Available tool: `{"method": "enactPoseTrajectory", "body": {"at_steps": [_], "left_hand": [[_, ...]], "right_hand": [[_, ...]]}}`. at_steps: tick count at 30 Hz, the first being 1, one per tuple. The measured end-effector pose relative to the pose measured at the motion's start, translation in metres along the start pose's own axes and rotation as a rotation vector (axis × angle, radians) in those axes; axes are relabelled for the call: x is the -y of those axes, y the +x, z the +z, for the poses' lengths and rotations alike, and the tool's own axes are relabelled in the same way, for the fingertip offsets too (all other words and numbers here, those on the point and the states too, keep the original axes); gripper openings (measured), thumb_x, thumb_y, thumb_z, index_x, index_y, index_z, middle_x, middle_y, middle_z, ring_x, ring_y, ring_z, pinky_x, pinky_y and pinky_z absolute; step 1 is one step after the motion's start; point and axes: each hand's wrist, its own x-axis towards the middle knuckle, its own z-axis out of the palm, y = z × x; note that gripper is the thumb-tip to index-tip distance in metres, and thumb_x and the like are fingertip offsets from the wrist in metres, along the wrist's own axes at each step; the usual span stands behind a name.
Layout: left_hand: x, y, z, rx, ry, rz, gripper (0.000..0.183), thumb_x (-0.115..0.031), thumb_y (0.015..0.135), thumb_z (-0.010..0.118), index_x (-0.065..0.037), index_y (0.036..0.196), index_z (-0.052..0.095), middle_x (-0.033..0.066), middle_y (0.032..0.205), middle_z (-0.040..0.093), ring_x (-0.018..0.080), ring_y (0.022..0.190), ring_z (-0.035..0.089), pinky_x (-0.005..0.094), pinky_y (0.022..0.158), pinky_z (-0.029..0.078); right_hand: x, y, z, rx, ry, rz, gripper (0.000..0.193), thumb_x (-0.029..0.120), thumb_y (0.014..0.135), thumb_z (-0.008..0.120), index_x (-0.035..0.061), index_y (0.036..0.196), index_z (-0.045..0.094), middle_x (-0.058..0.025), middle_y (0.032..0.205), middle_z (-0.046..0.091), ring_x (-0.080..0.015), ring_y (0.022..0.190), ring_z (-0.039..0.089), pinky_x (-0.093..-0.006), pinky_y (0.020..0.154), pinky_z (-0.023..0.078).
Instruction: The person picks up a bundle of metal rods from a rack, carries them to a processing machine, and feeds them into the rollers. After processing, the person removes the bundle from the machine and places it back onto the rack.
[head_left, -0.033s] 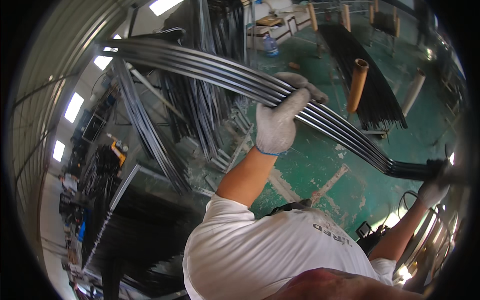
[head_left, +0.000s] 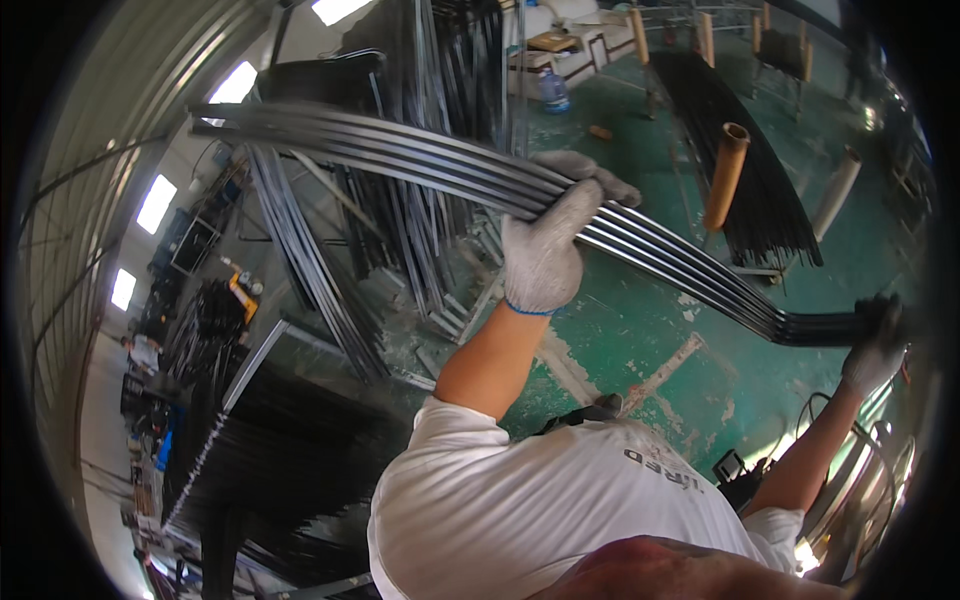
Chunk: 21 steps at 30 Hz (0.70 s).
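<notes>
A bundle of several long dark metal tubes (head_left: 672, 262) stretches across in front of me, from the upper left down to the right. My left hand (head_left: 545, 245), in a pale work glove with a blue cuff edge, is closed around the bundle near its middle, thumb over the top and fingers on the far side. At the right end, my right hand (head_left: 874, 358), also gloved with darkened fingers, grips the tubes; its fingers are partly blurred. The tubes look bent near that hand, where the picture curves strongly.
Upright bundles of dark bars (head_left: 455, 130) stand beyond the tubes on the left. A rack of black rods (head_left: 735, 150) lies ahead right, beside a brown cardboard tube (head_left: 727, 175) and a pale post (head_left: 837, 192). Black stock (head_left: 290, 450) fills the lower left. A water bottle (head_left: 553, 92) stands near a sofa.
Slight shift only: the left end of the tubes sits a little lower, and my right hand is a bit further up and left in view. Both hands keep their grip.
</notes>
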Motion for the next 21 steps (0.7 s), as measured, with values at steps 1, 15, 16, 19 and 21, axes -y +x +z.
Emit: {"method": "enactPoseTrajectory", "body": {"at_steps": [1,15,16,19,21], "left_hand": [[-0.011,-0.010,-0.011,-0.103,0.014,0.049,0.020,0.001,0.096,0.055,-0.003,0.115,0.059,0.0146,0.099,0.069,0.0303,0.096,0.069,0.0519,0.092,0.058],[-0.077,-0.023,-0.224,-0.657,-0.120,0.575,0.012,-0.010,0.099,0.065,-0.007,0.110,0.059,0.0086,0.107,0.066,0.0291,0.112,0.064,0.0464,0.106,0.050],[-0.071,-0.011,-0.239,-0.671,-0.161,0.578,0.011,-0.013,0.100,0.064,-0.006,0.108,0.060,0.0094,0.106,0.067,0.0293,0.110,0.065,0.0462,0.105,0.051],[-0.063,0.007,-0.290,-0.864,-0.196,0.542,0.019,-0.020,0.101,0.061,-0.002,0.105,0.064,0.0117,0.103,0.070,0.0298,0.102,0.067,0.0455,0.100,0.054],[-0.056,0.007,-0.329,-0.958,-0.254,0.523,0.024,-0.021,0.101,0.060,0.003,0.105,0.065,0.0150,0.103,0.071,0.0304,0.099,0.068,0.0468,0.098,0.055]], "right_hand": [[0.011,0.015,0.041,0.087,-0.011,-0.035,0.041,0.031,0.105,0.062,-0.0044,0.124,0.069,-0.0123,0.114,0.075,-0.0172,0.101,0.069,-0.0313,0.090,0.053],[0.319,-0.065,0.487,0.802,0.137,-0.377,0.041,0.034,0.092,0.071,-0.0028,0.109,0.074,-0.0236,0.090,0.075,-0.0373,0.083,0.075,-0.0464,0.075,0.058],[0.333,-0.063,0.513,0.787,0.083,-0.471,0.042,0.036,0.092,0.071,-0.0033,0.107,0.075,-0.0243,0.089,0.075,-0.0381,0.081,0.074,-0.0475,0.074,0.057],[0.360,-0.090,0.614,0.833,0.091,-0.707,0.045,0.034,0.091,0.069,-0.0025,0.117,0.070,-0.0296,0.102,0.072,-0.0437,0.098,0.071,-0.0499,0.089,0.055],[0.364,-0.116,0.625,0.860,0.337,-0.971,0.039,0.030,0.089,0.071,0.0038,0.118,0.070,-0.0264,0.110,0.072,-0.0418,0.102,0.070,-0.0469,0.093,0.056]]}}
